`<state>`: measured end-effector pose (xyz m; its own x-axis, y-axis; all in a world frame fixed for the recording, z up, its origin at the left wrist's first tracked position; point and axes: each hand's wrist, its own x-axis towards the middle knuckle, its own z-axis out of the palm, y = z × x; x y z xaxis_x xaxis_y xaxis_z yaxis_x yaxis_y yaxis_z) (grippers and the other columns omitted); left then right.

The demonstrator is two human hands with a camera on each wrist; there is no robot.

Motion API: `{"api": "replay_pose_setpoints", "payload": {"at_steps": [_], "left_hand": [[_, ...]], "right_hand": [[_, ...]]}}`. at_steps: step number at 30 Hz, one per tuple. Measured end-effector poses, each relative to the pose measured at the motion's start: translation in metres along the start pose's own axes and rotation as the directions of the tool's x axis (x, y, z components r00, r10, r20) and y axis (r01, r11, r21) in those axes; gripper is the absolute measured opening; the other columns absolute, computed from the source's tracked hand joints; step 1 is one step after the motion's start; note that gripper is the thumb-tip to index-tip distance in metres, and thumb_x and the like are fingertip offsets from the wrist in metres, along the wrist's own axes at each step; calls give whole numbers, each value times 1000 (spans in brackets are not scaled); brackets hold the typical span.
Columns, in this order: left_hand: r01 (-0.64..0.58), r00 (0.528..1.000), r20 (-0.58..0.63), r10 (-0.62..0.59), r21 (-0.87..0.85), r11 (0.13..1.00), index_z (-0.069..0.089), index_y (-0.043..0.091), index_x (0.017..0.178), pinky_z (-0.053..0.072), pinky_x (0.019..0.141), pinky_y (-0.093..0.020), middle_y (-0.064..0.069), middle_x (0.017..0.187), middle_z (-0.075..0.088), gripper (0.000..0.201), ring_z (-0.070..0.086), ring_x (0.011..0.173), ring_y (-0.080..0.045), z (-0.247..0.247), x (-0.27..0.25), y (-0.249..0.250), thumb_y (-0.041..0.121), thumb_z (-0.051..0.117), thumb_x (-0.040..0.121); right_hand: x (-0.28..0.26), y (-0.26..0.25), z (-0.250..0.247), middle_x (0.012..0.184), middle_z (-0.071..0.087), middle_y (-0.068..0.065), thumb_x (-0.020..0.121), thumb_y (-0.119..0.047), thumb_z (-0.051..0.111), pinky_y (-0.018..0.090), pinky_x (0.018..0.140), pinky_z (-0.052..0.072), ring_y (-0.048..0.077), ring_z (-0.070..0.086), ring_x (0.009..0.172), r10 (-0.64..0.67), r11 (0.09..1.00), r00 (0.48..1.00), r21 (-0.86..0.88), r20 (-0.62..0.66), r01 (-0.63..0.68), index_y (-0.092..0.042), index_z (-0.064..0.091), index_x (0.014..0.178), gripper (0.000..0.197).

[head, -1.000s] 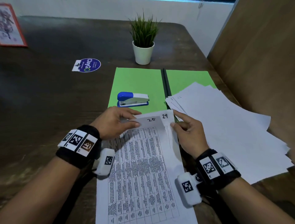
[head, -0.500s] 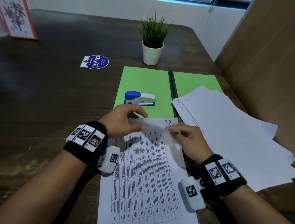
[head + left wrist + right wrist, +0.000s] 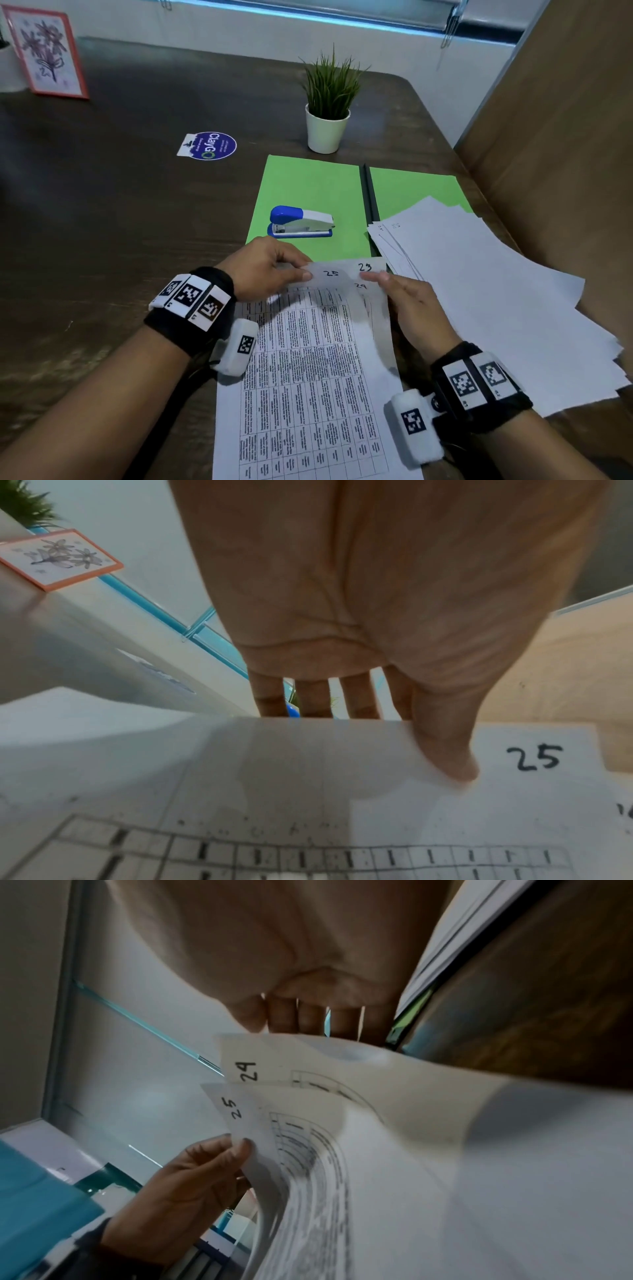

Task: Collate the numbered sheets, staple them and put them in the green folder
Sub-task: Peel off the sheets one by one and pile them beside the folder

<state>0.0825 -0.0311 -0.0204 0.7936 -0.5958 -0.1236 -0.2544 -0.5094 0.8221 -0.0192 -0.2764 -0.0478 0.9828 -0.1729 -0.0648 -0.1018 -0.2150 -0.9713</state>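
Both grips pinching sheet tops: left hand (image 3: 265,265) holds sheet 25 (image 3: 330,273), right hand (image 3: 409,301) lifts sheet 23 (image 3: 365,266) | stack on table (image 3: 102,240) before open green folder (image 3: 313,192) | collating under way | stapler (image 3: 300,222) untouched, filing left.

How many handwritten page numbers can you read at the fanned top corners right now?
3: 25 beside the left hand, 23 above the right hand fingertips, 24 just below. More may be hidden underneath.
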Motion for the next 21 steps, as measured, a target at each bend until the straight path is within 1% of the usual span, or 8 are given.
{"api": "replay_pose_setpoints", "payload": {"at_steps": [4, 6, 8, 10, 12, 15, 18, 21], "left_hand": [[-50, 996, -67, 54, 57, 997, 75, 35, 81, 43, 109, -36, 18, 123, 67, 10, 59, 117, -1, -4, -1, 6, 29, 73, 89], [-68, 995, -75, 72, 56, 996, 76, 35, 84, 43, 109, -35, 18, 123, 67, 8, 58, 118, -1, -7, -1, 7, 29, 73, 89], [-73, 995, -66, 77, 56, 996, 77, 33, 90, 45, 107, -35, 18, 122, 67, 6, 60, 117, -1, -9, -1, 6, 30, 72, 90], [-79, 994, -71, 84, 66, 995, 79, 28, 98, 47, 105, -34, 19, 118, 68, 11, 61, 114, -1, -11, 0, 7, 31, 72, 90], [-82, 993, -79, 87, 62, 995, 79, 26, 102, 49, 102, -34, 22, 110, 70, 14, 63, 110, -2, -11, 0, 7, 30, 72, 90], [-84, 993, -78, 90, 72, 994, 79, 25, 100, 53, 95, -37, 18, 100, 73, 14, 67, 99, -5, -12, 0, 8, 31, 70, 92], [-83, 994, -70, 90, 88, 993, 76, 28, 86, 55, 85, -33, 13, 88, 72, 12, 67, 87, -9, -14, -1, 10, 31, 68, 93], [-97, 992, -73, 106, 112, 989, 69, 36, 75, 49, 71, -26, 15, 77, 67, 20, 62, 74, -1, -13, -3, 13, 33, 67, 94]], "right_hand": [[-2, 8, -10, 100, 76, 6, 96, -19, 61, 35, 93, 52, 24, 72, 97, 133, 991, 991, -9, 27, -132, -36, 31, 148, 63], [-5, 5, -18, 89, 76, 9, 95, -17, 63, 35, 74, 57, 22, 73, 76, 247, 963, 960, -146, 133, -227, -19, 53, 131, 38], [-9, -1, -24, 73, 70, 6, 94, -15, 63, 32, 59, 50, 17, 62, 60, 242, 939, 958, -287, 152, -191, -6, 70, 91, 11], [-9, -2, -31, 56, 48, 3, 92, -14, 65, 30, 56, 37, 17, 43, 53, 115, 941, 993, -320, -9, -112, -4, 56, 62, 33], [-8, -6, -39, 55, 33, -1, 93, -18, 66, 28, 56, 30, 15, 32, 53, 57, 949, 994, -305, -95, -83, -12, 43, 57, 43], [-11, -12, -43, 57, 32, 0, 94, -26, 64, 31, 57, 37, 16, 36, 54, 188, 863, 980, -489, 71, -130, -16, 42, 61, 41], [2, -39, -64, 46, 33, -9, 94, -21, 64, 29, 54, 33, 10, 34, 47, -7, 764, 997, -644, -79, -46, -13, 41, 53, 47], [18, -103, -98, 61, 64, 3, 90, -20, 70, 27, 63, 43, 12, 52, 59, -237, 780, 923, -625, -303, -5, -7, 70, 70, 24]]}}
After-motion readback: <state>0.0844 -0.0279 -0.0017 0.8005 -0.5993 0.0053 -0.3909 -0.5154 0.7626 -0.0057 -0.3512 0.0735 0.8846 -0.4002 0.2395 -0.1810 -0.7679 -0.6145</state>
